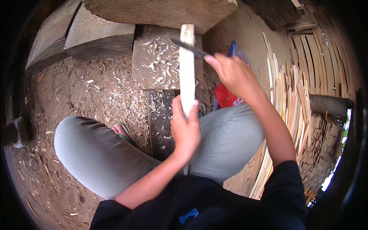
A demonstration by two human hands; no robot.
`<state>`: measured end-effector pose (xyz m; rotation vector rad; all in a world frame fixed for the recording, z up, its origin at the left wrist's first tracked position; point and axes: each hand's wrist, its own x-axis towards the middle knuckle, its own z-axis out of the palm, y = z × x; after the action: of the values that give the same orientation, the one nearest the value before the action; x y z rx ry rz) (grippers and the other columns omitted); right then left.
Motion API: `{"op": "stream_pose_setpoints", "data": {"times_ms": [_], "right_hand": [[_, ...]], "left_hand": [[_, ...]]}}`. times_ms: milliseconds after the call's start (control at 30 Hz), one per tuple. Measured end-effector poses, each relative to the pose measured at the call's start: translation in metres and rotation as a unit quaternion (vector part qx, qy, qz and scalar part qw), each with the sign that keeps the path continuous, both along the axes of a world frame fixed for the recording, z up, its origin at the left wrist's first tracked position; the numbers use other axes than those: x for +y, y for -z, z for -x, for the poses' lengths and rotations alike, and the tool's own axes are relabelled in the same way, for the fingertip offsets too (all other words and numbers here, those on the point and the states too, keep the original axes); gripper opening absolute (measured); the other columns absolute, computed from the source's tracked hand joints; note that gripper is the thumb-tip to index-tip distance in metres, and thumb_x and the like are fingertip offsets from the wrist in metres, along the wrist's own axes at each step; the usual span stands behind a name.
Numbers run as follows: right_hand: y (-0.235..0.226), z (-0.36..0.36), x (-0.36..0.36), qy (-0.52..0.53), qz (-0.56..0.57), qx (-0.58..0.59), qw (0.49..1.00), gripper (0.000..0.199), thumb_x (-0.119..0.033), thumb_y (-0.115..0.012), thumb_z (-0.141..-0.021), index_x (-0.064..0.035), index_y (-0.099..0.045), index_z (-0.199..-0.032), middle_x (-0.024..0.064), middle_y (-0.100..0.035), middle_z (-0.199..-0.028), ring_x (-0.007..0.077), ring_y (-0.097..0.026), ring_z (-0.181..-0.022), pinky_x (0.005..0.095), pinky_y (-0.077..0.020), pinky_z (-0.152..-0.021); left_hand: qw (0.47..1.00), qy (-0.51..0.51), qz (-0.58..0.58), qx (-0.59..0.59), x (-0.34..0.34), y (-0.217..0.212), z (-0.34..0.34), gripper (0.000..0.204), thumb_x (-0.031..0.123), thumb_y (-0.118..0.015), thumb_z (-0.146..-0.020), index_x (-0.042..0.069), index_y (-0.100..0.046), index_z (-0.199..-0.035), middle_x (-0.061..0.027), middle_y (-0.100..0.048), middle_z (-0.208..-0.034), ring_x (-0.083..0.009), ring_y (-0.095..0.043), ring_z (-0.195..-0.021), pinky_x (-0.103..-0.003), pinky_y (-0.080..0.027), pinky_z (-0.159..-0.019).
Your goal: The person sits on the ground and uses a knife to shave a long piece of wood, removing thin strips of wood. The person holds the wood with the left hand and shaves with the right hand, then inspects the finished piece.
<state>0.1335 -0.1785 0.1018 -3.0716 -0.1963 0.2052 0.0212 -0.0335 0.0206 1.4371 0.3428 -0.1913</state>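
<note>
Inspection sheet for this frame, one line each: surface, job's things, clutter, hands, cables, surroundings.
Surface: dirt floor with a dark wooden block in front of the seated person.
Job's things: pale wooden slat, held upright over the block; a dark knife laid across its upper part.
Clutter: wood shavings scattered over block and floor; a red and blue bag by the right knee.
Hands: left hand grips the slat's lower part; right hand holds the knife.
Cables: nothing seen.
Surroundings: stack of pale slats on the right, heavy timbers at top left, slatted wall at far right.
</note>
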Motion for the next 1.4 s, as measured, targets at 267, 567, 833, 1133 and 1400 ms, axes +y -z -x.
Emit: {"op": "stream_pose_setpoints", "data": {"times_ms": [267, 567, 833, 1133, 1400], "right_hand": [[0.002, 0.003, -0.01, -0.003, -0.005, 0.05, 0.999, 0.055, -0.049, -0.045, -0.103, -0.0019, -0.069, -0.088, 0.0292, -0.067, -0.08, 0.0499, -0.065, -0.082, 0.0574, -0.0536, -0.071], [0.007, -0.005, -0.014, -0.007, -0.052, 0.065, 0.997, 0.045, -0.038, -0.048, -0.104, 0.0013, -0.064, -0.089, 0.0294, -0.061, -0.08, 0.0499, -0.058, -0.082, 0.0529, -0.0463, -0.066], [0.021, -0.013, -0.02, -0.024, -0.078, 0.021, 0.996, 0.044, -0.036, -0.049, -0.104, 0.0018, -0.063, -0.088, 0.0294, -0.06, -0.079, 0.0506, -0.058, -0.079, 0.0523, -0.0448, -0.063], [0.021, -0.022, -0.015, 0.0, -0.076, -0.031, 0.997, 0.053, -0.048, -0.048, -0.102, -0.0017, -0.069, -0.088, 0.0299, -0.066, -0.085, 0.0511, -0.063, -0.086, 0.0573, -0.0516, -0.073], [0.02, -0.028, -0.02, -0.009, -0.052, -0.032, 0.998, 0.054, -0.049, -0.047, -0.103, -0.0021, -0.069, -0.087, 0.0272, -0.067, -0.083, 0.0499, -0.064, -0.083, 0.0572, -0.052, -0.07]], "left_hand": [[1.0, 0.002, -0.009, 0.005, 0.0, 0.008, 0.001, 0.028, 0.021, -0.059, -0.102, 0.005, -0.051, -0.123, -0.0109, -0.071, -0.088, -0.0192, -0.069, -0.079, -0.035, -0.052, -0.072], [0.998, 0.013, 0.049, 0.044, 0.004, -0.001, 0.0, 0.03, 0.02, -0.059, -0.102, 0.002, -0.051, -0.125, -0.0111, -0.07, -0.091, -0.0188, -0.07, -0.09, -0.033, -0.052, -0.08], [0.997, 0.02, 0.052, 0.06, 0.005, -0.001, -0.003, 0.03, 0.02, -0.058, -0.103, 0.0, -0.05, -0.124, -0.0103, -0.067, -0.098, -0.0182, -0.071, -0.09, -0.033, -0.054, -0.079], [0.992, 0.009, 0.106, 0.07, 0.004, 0.005, -0.001, 0.031, 0.02, -0.058, -0.104, -0.001, -0.049, -0.125, -0.0104, -0.064, -0.101, -0.0151, -0.066, -0.092, -0.033, -0.055, -0.081], [0.988, 0.011, 0.126, 0.086, 0.005, -0.001, -0.004, 0.029, 0.017, -0.057, -0.104, -0.002, -0.048, -0.125, -0.008, -0.058, -0.103, -0.0129, -0.059, -0.093, -0.034, -0.058, -0.084]]}}
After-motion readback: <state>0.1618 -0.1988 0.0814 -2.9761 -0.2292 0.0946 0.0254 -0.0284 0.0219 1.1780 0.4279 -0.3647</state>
